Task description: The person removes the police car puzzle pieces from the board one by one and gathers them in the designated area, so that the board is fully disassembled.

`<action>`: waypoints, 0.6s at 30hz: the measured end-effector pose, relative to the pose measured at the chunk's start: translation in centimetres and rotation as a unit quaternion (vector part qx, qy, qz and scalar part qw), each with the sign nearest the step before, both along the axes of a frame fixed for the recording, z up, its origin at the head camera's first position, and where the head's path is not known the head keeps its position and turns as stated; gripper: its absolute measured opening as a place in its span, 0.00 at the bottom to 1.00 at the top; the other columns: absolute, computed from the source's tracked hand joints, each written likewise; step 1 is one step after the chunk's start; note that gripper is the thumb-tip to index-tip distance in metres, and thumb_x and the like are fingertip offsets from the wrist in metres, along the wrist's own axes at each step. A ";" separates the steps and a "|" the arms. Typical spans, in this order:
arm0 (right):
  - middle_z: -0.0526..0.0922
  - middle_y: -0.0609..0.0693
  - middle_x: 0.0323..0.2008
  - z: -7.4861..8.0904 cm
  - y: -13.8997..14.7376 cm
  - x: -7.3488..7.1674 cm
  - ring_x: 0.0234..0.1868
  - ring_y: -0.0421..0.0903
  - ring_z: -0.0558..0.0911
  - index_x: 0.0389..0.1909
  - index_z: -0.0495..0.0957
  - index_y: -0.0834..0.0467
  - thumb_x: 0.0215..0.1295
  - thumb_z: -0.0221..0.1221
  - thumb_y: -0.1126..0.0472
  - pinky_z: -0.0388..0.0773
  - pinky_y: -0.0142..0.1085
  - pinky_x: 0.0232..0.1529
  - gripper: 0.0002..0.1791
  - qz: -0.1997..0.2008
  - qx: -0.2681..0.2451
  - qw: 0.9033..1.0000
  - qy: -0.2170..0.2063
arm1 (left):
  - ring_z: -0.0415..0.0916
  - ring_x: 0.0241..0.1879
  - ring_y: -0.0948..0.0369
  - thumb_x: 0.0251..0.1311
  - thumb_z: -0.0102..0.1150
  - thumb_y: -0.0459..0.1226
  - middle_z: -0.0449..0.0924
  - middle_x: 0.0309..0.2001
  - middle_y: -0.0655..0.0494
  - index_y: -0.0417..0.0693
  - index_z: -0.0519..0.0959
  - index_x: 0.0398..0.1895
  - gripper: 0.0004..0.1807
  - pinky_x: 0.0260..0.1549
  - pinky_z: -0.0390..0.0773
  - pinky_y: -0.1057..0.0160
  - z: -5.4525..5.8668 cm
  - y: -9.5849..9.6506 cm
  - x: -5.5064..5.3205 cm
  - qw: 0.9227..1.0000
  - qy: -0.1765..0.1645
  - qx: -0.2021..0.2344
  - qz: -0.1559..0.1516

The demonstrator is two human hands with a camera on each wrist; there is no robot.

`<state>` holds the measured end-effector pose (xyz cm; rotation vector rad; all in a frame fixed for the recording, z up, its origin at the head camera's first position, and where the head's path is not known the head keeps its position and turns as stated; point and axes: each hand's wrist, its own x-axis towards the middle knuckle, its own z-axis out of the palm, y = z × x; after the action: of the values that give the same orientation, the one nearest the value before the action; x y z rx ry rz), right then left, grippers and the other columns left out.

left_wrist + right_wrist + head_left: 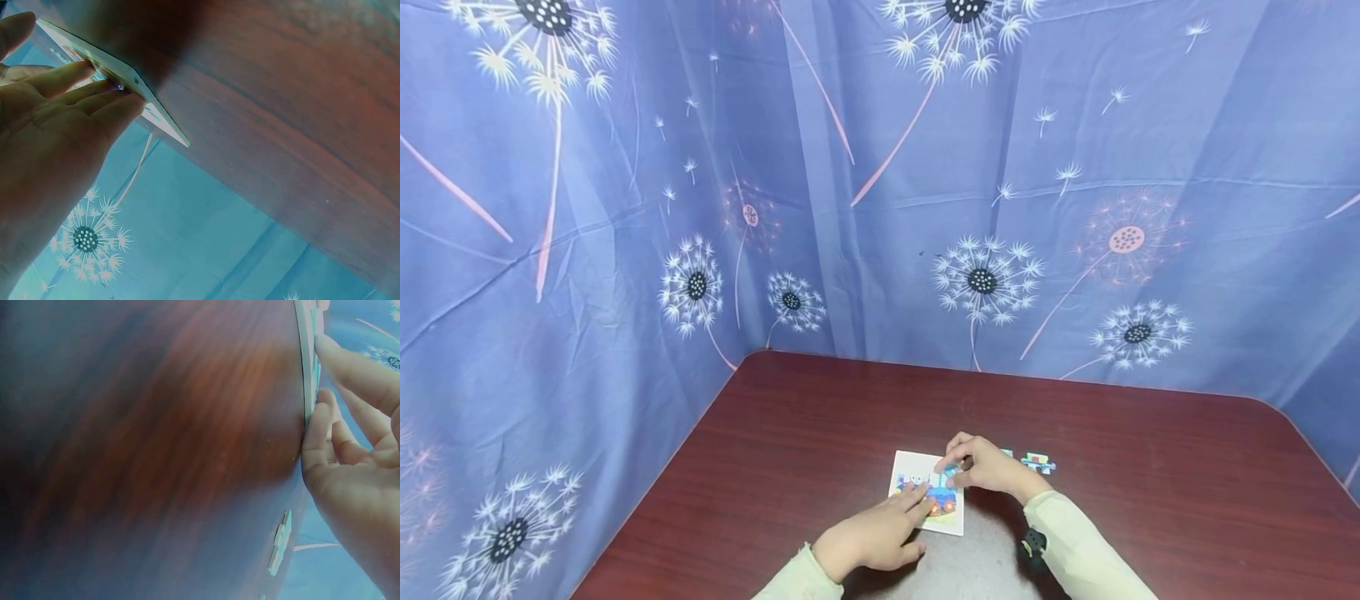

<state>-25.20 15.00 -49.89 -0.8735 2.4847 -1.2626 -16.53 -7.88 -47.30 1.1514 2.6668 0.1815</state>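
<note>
A small white-framed jigsaw puzzle [951, 523] with a blue vehicle picture lies on the table. My left hand [874, 533] reaches over its lower left, extended fingers resting on the picture. The left wrist view shows those fingertips against the puzzle's face, near its pale edge [172, 130]. At the upper right corner, my right hand [996, 468] bends over the puzzle, with thumb and forefinger around a light-blue puzzle piece [951, 472] set among the others. In the right wrist view, the fingers [320, 425] are right at the board's edge; they partly hide the piece.
A loose, colourful puzzle piece [1038, 462] lies on the dark red-brown table [1150, 467] beyond my right hand. Another piece [1006, 452] is mostly hidden behind that hand. Blue dandelion-print curtains [880, 250] hang along the table's far and left edges.
</note>
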 end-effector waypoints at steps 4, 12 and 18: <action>0.74 0.52 0.41 0.1 0.0 0.1 0.39 0.47 0.74 0.37 0.86 0.62 0.52 0.67 0.71 0.77 0.33 0.39 0.10 0.004 0.005 1.000 -0.003 | 0.55 0.71 0.51 0.67 0.52 0.47 0.56 0.72 0.44 0.43 0.64 0.70 0.32 0.67 0.60 0.57 0.0 0.0 -0.1 1.000 0.000 -0.001 0.000; 0.75 0.53 0.41 0.1 0.0 0.2 0.38 0.47 0.73 0.36 0.85 0.60 0.52 0.68 0.71 0.77 0.35 0.40 0.10 0.011 0.002 1.000 0.001 | 0.54 0.72 0.52 0.68 0.52 0.47 0.55 0.73 0.45 0.43 0.62 0.71 0.32 0.67 0.59 0.56 -0.3 0.0 -0.2 1.000 -0.006 -0.002 -0.001; 0.76 0.52 0.40 0.1 -0.1 0.2 0.39 0.47 0.74 0.36 0.84 0.58 0.53 0.67 0.71 0.78 0.37 0.41 0.10 0.009 -0.003 1.000 0.006 | 0.54 0.71 0.51 0.67 0.52 0.46 0.56 0.72 0.43 0.41 0.62 0.70 0.32 0.67 0.60 0.56 -0.2 -0.1 -0.1 1.000 0.000 0.002 -0.007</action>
<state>-24.98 14.93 -49.82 -0.9046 2.4775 -1.2640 -16.62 -8.02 -47.54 1.1707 2.6586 0.1848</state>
